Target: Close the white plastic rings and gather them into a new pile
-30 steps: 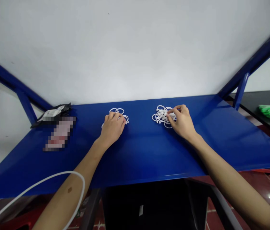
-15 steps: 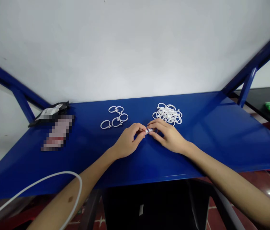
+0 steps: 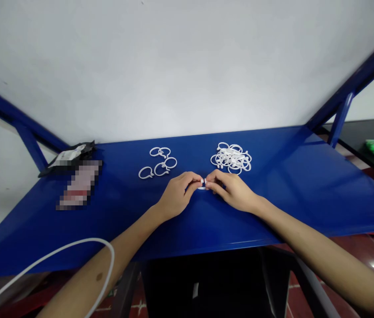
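Between my two hands is a small white plastic ring [image 3: 202, 188], mostly covered by the fingers. My left hand [image 3: 177, 194] pinches one end of it between thumb and forefinger. The other end sits in the pinch of my right hand [image 3: 235, 191], with a narrow gap between the two tips. Beyond my right hand lies a heap of similar white rings [image 3: 231, 157] with small tabs. Several more white rings [image 3: 161, 168] lie loosely grouped beyond my left hand.
All this rests on a blue table [image 3: 187, 229] against a white wall [image 3: 187, 66]. At the left are a black plastic package [image 3: 70, 157] and a blurred-out flat item [image 3: 81, 183]. A white cable [image 3: 74, 242] loops over my left forearm. Blue frame bars [image 3: 341, 119] rise at both sides.
My fingertips have shifted on the white ring, and its two ends now stand up with a gap between them. My right fingers moved slightly nearer to me, away from the heap.
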`<control>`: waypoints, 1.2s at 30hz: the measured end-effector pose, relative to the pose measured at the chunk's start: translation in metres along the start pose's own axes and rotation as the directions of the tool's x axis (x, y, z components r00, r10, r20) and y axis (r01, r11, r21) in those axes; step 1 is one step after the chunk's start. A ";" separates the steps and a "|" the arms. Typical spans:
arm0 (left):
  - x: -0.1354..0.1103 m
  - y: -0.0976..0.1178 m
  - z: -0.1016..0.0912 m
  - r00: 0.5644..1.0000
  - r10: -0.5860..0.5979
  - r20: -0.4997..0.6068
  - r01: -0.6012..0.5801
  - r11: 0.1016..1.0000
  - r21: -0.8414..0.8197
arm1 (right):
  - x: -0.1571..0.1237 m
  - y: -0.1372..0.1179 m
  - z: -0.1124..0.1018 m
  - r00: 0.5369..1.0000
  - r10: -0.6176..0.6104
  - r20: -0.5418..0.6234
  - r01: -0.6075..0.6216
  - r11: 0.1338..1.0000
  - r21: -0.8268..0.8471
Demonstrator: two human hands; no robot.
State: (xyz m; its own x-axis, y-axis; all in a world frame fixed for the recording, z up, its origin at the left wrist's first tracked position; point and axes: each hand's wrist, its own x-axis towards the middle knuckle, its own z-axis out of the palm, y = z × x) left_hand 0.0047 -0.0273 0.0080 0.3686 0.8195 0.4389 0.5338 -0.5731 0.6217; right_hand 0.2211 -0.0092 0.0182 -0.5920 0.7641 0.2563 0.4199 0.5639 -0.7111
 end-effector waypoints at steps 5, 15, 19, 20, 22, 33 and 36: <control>-0.003 -0.004 0.003 0.992 0.123 0.016 -0.124 0.985 0.123 | -0.001 0.002 0.000 0.997 -0.064 0.041 0.066 0.996 -0.056; -0.009 0.001 0.010 0.951 0.309 0.018 -0.289 0.866 0.407 | -0.005 0.003 0.004 0.985 -0.154 0.081 0.165 0.974 -0.154; -0.011 0.004 0.014 0.936 0.351 -0.023 -0.300 0.831 0.468 | -0.006 0.001 0.005 0.980 -0.186 0.076 0.197 0.959 -0.203; -0.011 0.004 0.016 0.932 0.363 -0.027 -0.305 0.818 0.488 | -0.006 0.001 0.005 0.977 -0.197 0.079 0.210 0.952 -0.223; -0.011 0.004 0.017 0.924 0.383 -0.021 -0.318 0.796 0.516 | -0.005 0.001 0.005 0.972 -0.216 0.093 0.234 0.934 -0.269; 0.009 -0.017 -0.012 0.990 0.140 -0.031 -0.095 0.797 0.596 | 0.007 0.010 -0.011 0.971 -0.133 -0.200 0.051 0.927 -0.372; 0.009 -0.040 -0.022 0.993 0.034 -0.114 0.059 0.689 0.722 | 0.008 0.024 -0.026 0.910 -0.121 -0.397 -0.082 0.886 -0.456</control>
State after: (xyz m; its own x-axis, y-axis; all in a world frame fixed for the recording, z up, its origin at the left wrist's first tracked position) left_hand -0.0298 0.0026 0.0012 0.2977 0.7933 0.5310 0.9392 -0.3431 -0.0140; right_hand 0.2444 0.0190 0.0204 -0.3162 0.7516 0.5789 0.7343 0.5803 -0.3522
